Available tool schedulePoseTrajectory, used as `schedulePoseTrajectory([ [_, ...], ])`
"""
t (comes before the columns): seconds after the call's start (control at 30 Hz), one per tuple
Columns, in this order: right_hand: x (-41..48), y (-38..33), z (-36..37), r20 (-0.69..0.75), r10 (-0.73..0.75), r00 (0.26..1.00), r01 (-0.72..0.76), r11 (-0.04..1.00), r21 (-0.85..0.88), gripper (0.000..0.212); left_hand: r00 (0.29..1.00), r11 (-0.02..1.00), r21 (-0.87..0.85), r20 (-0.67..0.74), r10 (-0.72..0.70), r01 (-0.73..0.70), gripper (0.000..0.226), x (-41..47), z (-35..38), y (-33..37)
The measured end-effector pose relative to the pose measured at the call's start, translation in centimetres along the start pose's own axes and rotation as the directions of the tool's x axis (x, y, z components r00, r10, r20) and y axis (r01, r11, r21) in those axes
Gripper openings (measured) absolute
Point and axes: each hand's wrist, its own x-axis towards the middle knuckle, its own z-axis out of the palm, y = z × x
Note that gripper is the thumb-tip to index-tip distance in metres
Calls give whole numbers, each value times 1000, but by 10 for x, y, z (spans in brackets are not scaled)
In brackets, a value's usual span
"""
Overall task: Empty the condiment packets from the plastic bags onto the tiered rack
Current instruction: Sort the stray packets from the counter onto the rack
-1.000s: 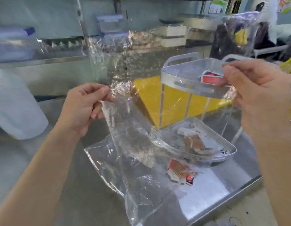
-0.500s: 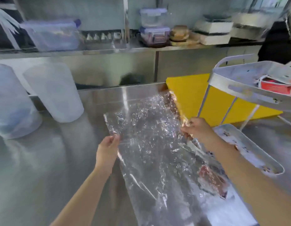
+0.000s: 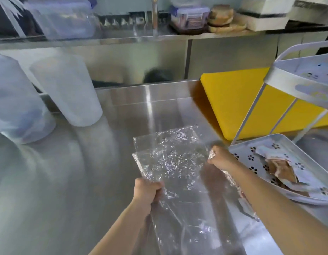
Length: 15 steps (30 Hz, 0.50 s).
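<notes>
A clear, crinkled plastic bag (image 3: 177, 162) lies stretched over the steel counter (image 3: 86, 181) between my hands. My left hand (image 3: 147, 190) grips its left edge in a fist. My right hand (image 3: 219, 158) grips its right edge, close to the rack. The white tiered rack (image 3: 280, 144) stands at the right; its lower tray holds brown and white condiment packets (image 3: 280, 166), and its upper tray (image 3: 306, 78) reaches past the frame edge. No packets show inside the bag.
A yellow cutting board (image 3: 236, 100) lies behind the rack. Two frosted plastic containers (image 3: 67, 89) stand at the back left. A steel shelf (image 3: 122, 37) at the back carries lidded boxes and stacked items.
The bag came down from being held up in front of the rack and now lies on the counter. Both hands lowered with it, and the view swung left.
</notes>
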Motion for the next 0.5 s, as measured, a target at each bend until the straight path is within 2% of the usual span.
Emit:
schedulePoseTrajectory([
  [0.03,1,1,1,-16,14,1000,-13,999,41,30,999,1000,10,-34,21,-20,19,1,-4,2],
  [0.1,0,0,2,-31,27,999,-21,988,153,31,993,997,26,-93,69,-67,12,5,-18,8],
  [0.17,-5,-5,5,56,11,998,-29,949,314,31,981,991,59,-146,124,-117,13,8,-38,16],
  [0.23,-9,-10,14,153,-8,988,-58,905,422,31,969,988,74,-198,150,-138,26,12,-61,25],
  [0.37,-15,-22,40,222,-75,972,-22,914,405,22,954,988,128,-276,118,-86,28,25,-108,29],
  [0.5,-18,-35,57,209,-153,966,73,935,347,18,959,991,134,-281,25,13,22,27,-127,25],
])
